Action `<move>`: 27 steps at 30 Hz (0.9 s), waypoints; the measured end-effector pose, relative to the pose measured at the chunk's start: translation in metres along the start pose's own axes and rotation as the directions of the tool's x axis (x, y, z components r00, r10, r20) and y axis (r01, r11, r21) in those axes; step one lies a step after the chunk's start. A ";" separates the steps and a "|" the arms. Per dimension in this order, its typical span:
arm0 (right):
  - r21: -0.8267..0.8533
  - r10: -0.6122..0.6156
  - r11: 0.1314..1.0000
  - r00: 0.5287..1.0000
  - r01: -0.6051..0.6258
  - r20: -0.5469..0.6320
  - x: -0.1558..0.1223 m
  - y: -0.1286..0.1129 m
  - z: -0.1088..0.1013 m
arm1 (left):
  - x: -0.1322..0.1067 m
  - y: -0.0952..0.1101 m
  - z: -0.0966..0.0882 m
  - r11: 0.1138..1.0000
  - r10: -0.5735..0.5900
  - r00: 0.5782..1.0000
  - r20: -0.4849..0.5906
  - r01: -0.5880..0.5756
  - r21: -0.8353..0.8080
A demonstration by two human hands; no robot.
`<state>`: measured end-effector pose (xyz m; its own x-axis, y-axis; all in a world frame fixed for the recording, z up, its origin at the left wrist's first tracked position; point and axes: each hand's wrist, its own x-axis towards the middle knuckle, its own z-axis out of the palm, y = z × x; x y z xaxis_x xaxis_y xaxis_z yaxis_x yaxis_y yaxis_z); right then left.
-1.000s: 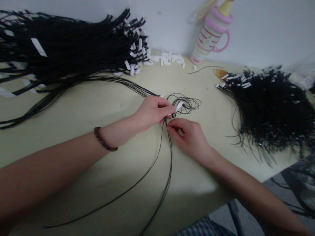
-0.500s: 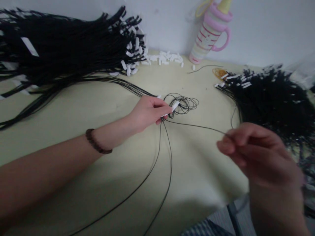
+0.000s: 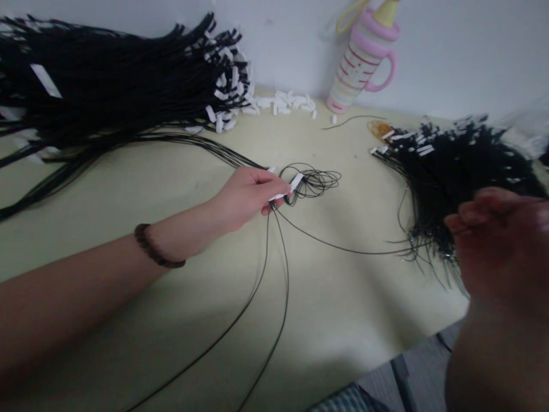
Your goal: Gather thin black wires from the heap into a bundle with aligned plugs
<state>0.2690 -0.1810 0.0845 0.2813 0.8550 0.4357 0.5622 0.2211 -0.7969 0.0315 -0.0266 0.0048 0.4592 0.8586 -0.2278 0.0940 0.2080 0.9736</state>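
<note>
Left hand [image 3: 246, 194]: fingers pinch a white tag [image 3: 295, 182] beside coiled cords [image 3: 317, 180] at the centre of the table [image 3: 343, 320]. Right hand [image 3: 501, 240]: raised near the right edge, fingers pinch one black cord [image 3: 343, 247] running to the left fingers.

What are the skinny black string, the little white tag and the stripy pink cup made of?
Thin black cord: probably elastic or waxed string, matte, bends in soft curves. White tag: likely plastic or stiff paper; flat, straight. Pink cup: looks like smooth plastic, slightly glossy.
</note>
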 end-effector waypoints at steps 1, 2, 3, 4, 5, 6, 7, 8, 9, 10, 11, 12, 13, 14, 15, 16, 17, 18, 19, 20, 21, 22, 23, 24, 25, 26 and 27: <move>0.063 -0.021 0.998 0.989 0.030 -0.149 0.003 -0.004 0.014 | 0.000 0.000 0.000 1.000 -0.003 1.000 -0.004 0.003 -0.007; 0.045 -0.007 0.999 0.976 0.017 -0.218 0.005 -0.007 0.025 | 0.001 -0.001 -0.001 1.000 -0.006 1.000 -0.006 0.005 -0.012; 0.026 0.034 0.999 0.980 -0.030 -0.196 0.007 -0.008 0.034 | 0.001 -0.001 -0.001 1.000 -0.006 1.000 -0.008 0.006 -0.017; -0.003 0.070 0.997 0.990 -0.071 -0.125 0.009 -0.007 0.041 | 0.002 -0.002 -0.001 1.000 -0.006 1.000 -0.006 0.006 -0.021; -0.043 0.098 0.994 0.995 -0.099 -0.029 0.011 -0.006 0.045 | 0.003 -0.002 -0.001 1.000 -0.008 1.000 -0.003 0.008 -0.023; -0.076 0.103 0.992 0.992 -0.098 0.070 0.013 -0.004 0.049 | 0.003 -0.003 -0.001 1.000 -0.011 1.000 0.001 0.011 -0.026; -0.101 0.080 0.993 0.984 -0.065 0.159 0.015 -0.001 0.052 | 0.003 -0.003 -0.002 0.999 -0.012 1.000 0.005 0.013 -0.031; -0.121 0.037 0.993 0.973 -0.009 0.228 0.017 0.001 0.056 | 0.004 -0.003 -0.002 0.999 -0.014 1.000 0.010 0.014 -0.036; -0.146 -0.001 0.988 0.957 0.046 0.289 0.019 0.002 0.059 | 0.004 -0.003 -0.002 0.999 -0.014 1.000 0.014 0.014 -0.040; -0.167 -0.038 0.981 0.939 0.100 0.341 0.020 0.003 0.064 | 0.004 -0.003 -0.002 0.999 -0.014 1.000 0.017 0.014 -0.044; -0.180 -0.070 0.972 0.921 0.149 0.384 0.021 0.004 0.069 | 0.004 -0.003 -0.001 0.999 -0.014 1.000 0.019 0.015 -0.045; -0.188 -0.096 0.964 0.904 0.189 0.416 0.022 0.004 0.075 | 0.004 -0.002 -0.001 0.999 -0.017 1.000 0.023 0.018 -0.045; -0.191 -0.115 0.957 0.891 0.217 0.440 0.023 0.005 0.081 | 0.004 -0.002 -0.001 0.999 -0.018 1.000 0.024 0.019 -0.045; -0.186 -0.136 0.953 0.884 0.241 0.447 0.024 0.005 0.088 | 0.004 -0.002 -0.001 0.999 -0.019 1.000 0.025 0.020 -0.045; -0.177 -0.159 0.949 0.882 0.260 0.443 0.025 0.006 0.095 | 0.004 -0.001 0.000 0.999 -0.020 1.000 0.024 0.021 -0.048; -0.170 -0.180 0.946 0.885 0.275 0.429 0.025 0.007 0.102 | 0.004 -0.001 0.000 0.998 -0.021 1.000 0.023 0.022 -0.055; -0.166 -0.197 0.944 0.890 0.286 0.410 0.026 0.008 0.108 | 0.004 0.000 0.000 0.997 -0.024 1.000 0.020 0.026 -0.069; -0.166 -0.213 0.941 0.897 0.295 0.388 0.027 0.009 0.113 | 0.005 0.000 0.000 0.995 -0.032 0.999 0.016 0.034 -0.092; -0.168 -0.227 0.938 0.903 0.303 0.364 0.028 0.010 0.118 | 0.005 0.000 -0.001 0.991 -0.045 0.999 0.014 0.046 -0.122; -0.170 -0.239 0.935 0.908 0.310 0.343 0.029 0.011 0.121 | 0.006 0.000 -0.001 0.986 -0.059 0.998 0.013 0.060 -0.155; -0.169 -0.250 0.933 0.912 0.316 0.325 0.030 0.011 0.124 | 0.008 0.000 -0.002 0.979 -0.070 0.997 0.011 0.071 -0.189; -0.165 -0.261 0.932 0.915 0.321 0.307 0.032 0.011 0.126 | 0.009 0.000 -0.003 0.973 -0.078 0.997 0.011 0.078 -0.218; -0.162 -0.269 0.932 0.918 0.324 0.292 0.033 0.012 0.128 | 0.010 -0.001 -0.004 0.966 -0.081 0.997 0.012 0.081 -0.244; -0.162 -0.272 0.932 0.921 0.324 0.279 0.035 0.012 0.129 | 0.012 -0.001 -0.005 0.960 -0.081 0.997 0.013 0.081 -0.267; -0.166 -0.271 0.932 0.925 0.321 0.267 0.036 0.013 0.131 | 0.013 -0.001 -0.005 0.956 -0.080 0.997 0.014 0.080 -0.283; -0.175 -0.266 0.933 0.929 0.315 0.257 0.038 0.014 0.132 | 0.014 -0.002 -0.006 0.953 -0.080 0.997 0.012 0.080 -0.291; -0.186 -0.256 0.934 0.935 0.305 0.245 0.039 0.016 0.133 | 0.015 -0.002 -0.007 0.954 -0.083 0.996 0.008 0.082 -0.287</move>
<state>0.1858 -0.0818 0.0327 -0.0718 0.8577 0.5091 0.7558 0.3799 -0.5334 0.0323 -0.0112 -0.0004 0.4572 0.8344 -0.3080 -0.1264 0.4037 0.9061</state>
